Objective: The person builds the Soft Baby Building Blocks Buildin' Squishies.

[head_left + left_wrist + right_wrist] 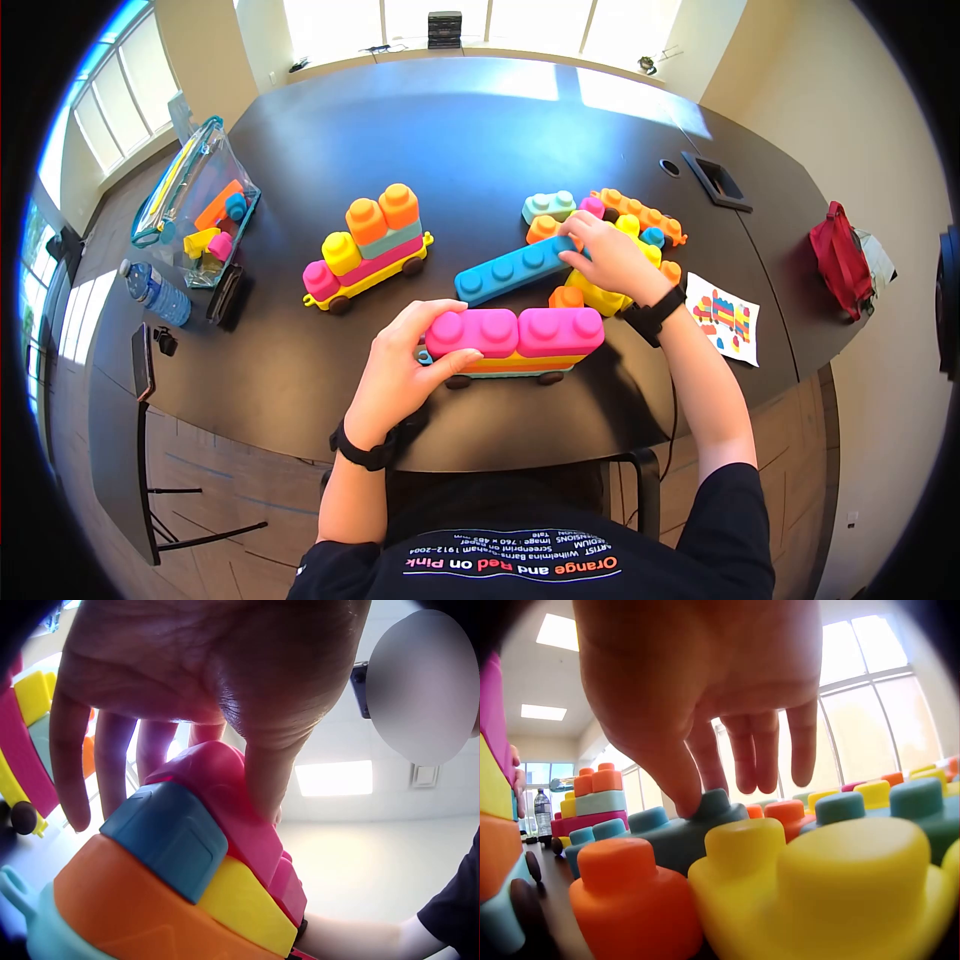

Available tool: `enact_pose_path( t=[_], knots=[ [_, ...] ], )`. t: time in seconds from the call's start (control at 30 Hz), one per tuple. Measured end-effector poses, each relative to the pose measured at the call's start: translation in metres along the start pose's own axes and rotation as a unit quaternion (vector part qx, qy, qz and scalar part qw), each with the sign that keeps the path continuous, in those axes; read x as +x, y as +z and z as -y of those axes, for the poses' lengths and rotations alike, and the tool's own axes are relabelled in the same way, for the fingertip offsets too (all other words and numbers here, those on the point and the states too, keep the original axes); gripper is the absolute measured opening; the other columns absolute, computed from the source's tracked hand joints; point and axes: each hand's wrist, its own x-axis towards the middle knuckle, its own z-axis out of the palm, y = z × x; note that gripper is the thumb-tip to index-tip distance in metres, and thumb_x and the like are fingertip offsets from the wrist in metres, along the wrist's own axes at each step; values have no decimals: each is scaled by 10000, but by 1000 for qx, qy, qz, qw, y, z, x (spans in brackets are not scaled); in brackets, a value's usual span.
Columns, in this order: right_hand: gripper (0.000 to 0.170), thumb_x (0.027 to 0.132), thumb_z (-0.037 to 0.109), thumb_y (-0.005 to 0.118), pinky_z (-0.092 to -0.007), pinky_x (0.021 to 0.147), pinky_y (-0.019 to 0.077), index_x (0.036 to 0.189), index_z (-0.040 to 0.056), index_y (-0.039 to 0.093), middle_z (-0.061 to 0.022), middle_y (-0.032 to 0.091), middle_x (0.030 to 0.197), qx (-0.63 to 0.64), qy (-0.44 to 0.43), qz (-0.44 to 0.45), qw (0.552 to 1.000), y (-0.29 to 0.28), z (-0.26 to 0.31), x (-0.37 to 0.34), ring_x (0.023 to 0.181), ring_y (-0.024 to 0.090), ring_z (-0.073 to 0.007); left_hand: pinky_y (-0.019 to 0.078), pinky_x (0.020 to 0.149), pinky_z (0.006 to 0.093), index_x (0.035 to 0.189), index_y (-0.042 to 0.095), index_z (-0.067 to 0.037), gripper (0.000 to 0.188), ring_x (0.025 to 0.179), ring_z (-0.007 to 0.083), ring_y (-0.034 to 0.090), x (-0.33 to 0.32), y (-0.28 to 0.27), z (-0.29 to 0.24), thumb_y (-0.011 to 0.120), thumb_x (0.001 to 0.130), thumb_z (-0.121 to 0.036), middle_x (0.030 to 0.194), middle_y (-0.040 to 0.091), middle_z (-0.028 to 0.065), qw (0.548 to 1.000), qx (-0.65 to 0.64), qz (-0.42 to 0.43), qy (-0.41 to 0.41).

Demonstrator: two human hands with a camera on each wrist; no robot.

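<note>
My left hand (pixel 392 365) grips the near end of a wheeled toy wagon, thumb on one side of a pink block (pixel 475 335) and fingers on the other. A second pink block (pixel 562 330) sits beside it on top. In the left wrist view, a blue block (pixel 169 836), a yellow block (pixel 247 904) and an orange block (pixel 135 900) lie beneath the pink. With thumb and fingers, my right hand (pixel 612 262) pinches one end of a long blue block (pixel 512 270), which lies slanted behind the wagon. Loose yellow blocks (pixel 855 862) and an orange block (pixel 634 900) surround it.
Left of centre stands another built wagon (pixel 370 265). A picture sheet (pixel 728 320) lies at right, a red bag (pixel 838 262) beyond it. On the left are a clear bag (pixel 195 200) of blocks, a water bottle (pixel 157 292) and a phone (pixel 143 362).
</note>
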Motion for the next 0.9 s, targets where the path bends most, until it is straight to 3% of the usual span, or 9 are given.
enact_pose_path(
  t=[0.13,0.23,0.3,0.33,0.4,0.5,0.53,0.6,0.9],
  knots=[
    [348,922,211,782,-439,791,575,1175,22,636,-167,682,1096,-17,13,-59,998,-24,22,-9,904,707,-360,570,887,382,1248,688,-58,467,1025,296,716,0,1,2,876,850,-212,1123,713,125,999,9,-19,30],
    [277,966,193,750,-331,762,584,1156,24,641,-108,727,1063,157,59,-172,971,-44,48,-25,914,728,-194,563,925,391,1344,633,-66,583,1086,292,707,0,-3,3,883,837,-210,1208,702,132,998,46,9,41],
    [280,957,189,756,-317,760,578,1154,26,644,-92,726,1048,179,66,-168,967,-55,60,-42,903,722,-181,528,1003,396,1480,532,-69,768,1207,264,657,-2,-3,4,889,811,-191,1368,643,122,997,-27,-66,22],
    [283,948,185,762,-303,758,571,1152,27,646,-77,724,1034,201,74,-164,963,-58,66,-50,891,715,-168,529,999,411,1569,436,-83,829,1252,283,639,-2,-9,7,836,894,-350,1446,595,134,996,-40,-74,39],
    [278,944,176,758,-285,766,556,1155,30,650,-69,709,1006,222,51,-163,960,-57,80,-61,871,700,-150,525,996,402,1574,444,-69,785,1241,263,636,-1,-14,0,722,980,-501,1435,604,132,989,-76,-114,63],
    [268,944,178,754,-277,779,542,1152,39,660,-46,709,1005,289,12,-153,945,-54,95,-70,871,671,-140,518,998,386,1569,459,-56,805,1226,240,634,-1,-16,-5,648,1005,-597,1423,612,129,988,-61,-96,100],
    [268,944,178,754,-277,779,542,1152,39,660,-46,709,1005,289,12,-154,945,-52,95,-74,871,671,-140,552,964,394,1484,570,-77,594,1144,254,684,0,-12,-6,738,993,-365,1339,665,119,983,-83,-107,121],
    [282,938,196,762,-289,790,542,1148,40,657,-50,714,1034,247,14,-147,958,-50,95,-80,874,665,-142,551,967,387,1452,596,-69,525,1125,245,687,-2,-8,-4,737,1000,-298,1283,684,117,988,-53,-96,112],
    [354,966,192,752,-333,879,549,1252,68,584,-65,708,1166,283,11,-159,946,-28,93,-88,1016,683,-179,536,955,352,1442,599,-60,475,1174,185,642,-6,-2,-1,710,1009,-220,1265,675,75,994,-71,-71,35]
  ],
)
